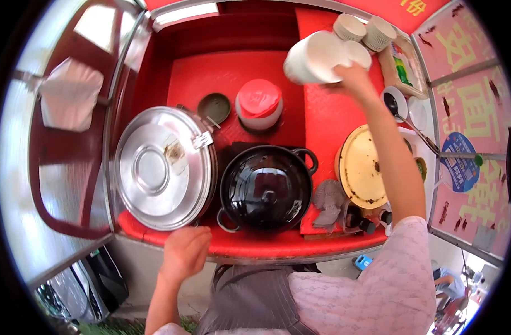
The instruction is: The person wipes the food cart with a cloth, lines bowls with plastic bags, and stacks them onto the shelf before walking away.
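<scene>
Over the far right of the red counter (334, 114), my right hand (351, 79) is closed on the near right edge of the white tub (307, 60), fingers bent around it with little gap. From those fingers the tub lies left and a little far, tipped, its long axis looking to run roughly left to right. Just right of it sits a small bowl (360, 53); whether they touch I cannot tell. Two bowl stacks (380, 34) stand farther off, and the yellow lid (360, 167) is nearer me, under my forearm. My left hand (187, 249), well apart from the tub, hangs at the near left edge, fingers curled beside the silver pot (152, 170); I cannot tell whether it holds anything. Between the arms sits the black pot (266, 190).
</scene>
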The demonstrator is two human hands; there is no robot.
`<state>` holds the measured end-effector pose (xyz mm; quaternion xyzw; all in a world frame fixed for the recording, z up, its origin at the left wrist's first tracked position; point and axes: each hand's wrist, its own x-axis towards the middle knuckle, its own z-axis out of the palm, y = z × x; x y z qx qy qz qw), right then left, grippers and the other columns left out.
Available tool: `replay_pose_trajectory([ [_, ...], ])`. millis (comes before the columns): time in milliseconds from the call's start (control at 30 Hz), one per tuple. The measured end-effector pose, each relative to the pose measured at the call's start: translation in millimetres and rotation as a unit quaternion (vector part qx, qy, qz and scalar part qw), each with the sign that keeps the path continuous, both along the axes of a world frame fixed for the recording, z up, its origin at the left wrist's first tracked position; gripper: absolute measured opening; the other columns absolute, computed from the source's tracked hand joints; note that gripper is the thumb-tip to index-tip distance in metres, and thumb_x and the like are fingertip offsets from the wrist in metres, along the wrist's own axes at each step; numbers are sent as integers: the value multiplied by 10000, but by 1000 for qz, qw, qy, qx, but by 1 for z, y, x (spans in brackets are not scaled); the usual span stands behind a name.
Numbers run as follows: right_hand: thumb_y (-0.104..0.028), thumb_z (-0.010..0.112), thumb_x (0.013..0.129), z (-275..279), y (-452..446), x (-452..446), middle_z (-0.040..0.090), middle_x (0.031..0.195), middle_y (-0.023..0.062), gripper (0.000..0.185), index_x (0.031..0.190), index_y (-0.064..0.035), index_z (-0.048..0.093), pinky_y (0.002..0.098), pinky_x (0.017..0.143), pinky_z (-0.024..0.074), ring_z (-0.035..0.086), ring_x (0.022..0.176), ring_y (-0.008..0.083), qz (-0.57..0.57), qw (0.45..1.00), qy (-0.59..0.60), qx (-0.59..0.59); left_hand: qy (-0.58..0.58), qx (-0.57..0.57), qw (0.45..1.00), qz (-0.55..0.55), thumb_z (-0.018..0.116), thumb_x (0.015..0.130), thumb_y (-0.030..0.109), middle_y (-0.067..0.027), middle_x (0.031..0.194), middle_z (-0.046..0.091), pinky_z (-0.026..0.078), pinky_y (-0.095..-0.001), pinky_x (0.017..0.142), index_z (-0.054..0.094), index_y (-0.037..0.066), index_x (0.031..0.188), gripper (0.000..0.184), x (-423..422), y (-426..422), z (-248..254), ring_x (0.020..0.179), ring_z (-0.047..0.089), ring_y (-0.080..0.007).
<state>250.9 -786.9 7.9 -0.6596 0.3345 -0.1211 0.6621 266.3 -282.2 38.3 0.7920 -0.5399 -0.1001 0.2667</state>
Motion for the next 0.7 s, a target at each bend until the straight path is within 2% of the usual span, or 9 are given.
replay_pose_trajectory([
  [100, -93, 521, 878, -57, 42, 46, 668, 1051, 242, 420, 1232, 133, 529, 430, 750, 637, 718, 873, 358, 63, 992, -4, 108, -40, -5, 999, 23, 711, 759, 13, -124, 976, 708, 548, -401, 715, 674, 29, 963, 208, 25, 7, 11, 852, 690, -302],
  [233, -71, 518, 872, -101, 71, 93, 642, 1074, 260, 430, 1239, 152, 504, 435, 737, 643, 709, 881, 372, 49, 992, 40, 113, -84, -34, 991, 95, 669, 772, -65, -145, 960, 705, 546, -391, 721, 678, 3, 945, 186, 76, 22, 27, 846, 684, -329],
  [333, -78, 560, 869, -116, 67, 106, 605, 1049, 277, 428, 1199, 187, 498, 452, 634, 650, 691, 865, 387, 29, 988, 129, 74, -111, -56, 977, 171, 651, 833, -49, -176, 947, 693, 536, -389, 800, 676, -13, 953, 127, 131, 38, 37, 884, 678, -351],
  [367, -170, 618, 886, -134, 55, 109, 607, 1078, 273, 456, 1179, 168, 528, 454, 625, 650, 689, 866, 381, 26, 990, 128, 42, -154, -71, 971, 171, 635, 859, -37, -178, 940, 685, 529, -383, 792, 668, -18, 950, 99, 156, 43, 37, 875, 671, -353],
  [433, -434, 628, 886, -106, 56, 105, 699, 866, 240, 552, 985, 107, 676, 390, 609, 604, 715, 807, 296, 88, 960, 206, -170, -183, -77, 959, 203, 614, 899, 5, -154, 909, 666, 513, -370, 757, 652, -10, 920, 46, 192, 44, 56, 844, 647, -346],
  [467, -486, 627, 866, -76, 69, 101, 708, 807, 261, 597, 940, 102, 695, 428, 669, 570, 726, 815, 333, 100, 940, 212, -250, -219, -87, 948, 214, 620, 904, 35, -141, 899, 663, 512, -374, 761, 656, 1, 911, 50, 213, 46, 61, 849, 643, -342],
  [533, -510, 659, 836, -88, 62, 106, 692, 966, 322, 622, 939, 103, 686, 503, 797, 528, 691, 931, 441, 63, 864, 208, -455, -328, -73, 913, 230, 656, 886, 106, -133, 894, 661, 507, -414, 762, 680, 21, 903, 90, 254, 49, 68, 853, 640, -339],
  [633, -430, 694, 822, -79, 73, 110, 680, 1048, 315, 555, 995, 97, 672, 515, 829, 524, 669, 1006, 443, 54, 864, 257, -430, -490, -7, 849, 200, 704, 843, 157, -68, 851, 641, 491, -377, 795, 658, 81, 802, 99, 308, 44, 78, 870, 617, -275],
  [700, -394, 694, 821, -82, 75, 112, 679, 1054, 312, 517, 996, 93, 672, 517, 836, 523, 666, 1014, 444, 30, 863, 254, -437, -534, 56, 819, 202, 738, 812, 189, -53, 908, 637, 482, -377, 838, 660, 91, 854, 132, 328, 42, 79, 922, 610, -262],
])
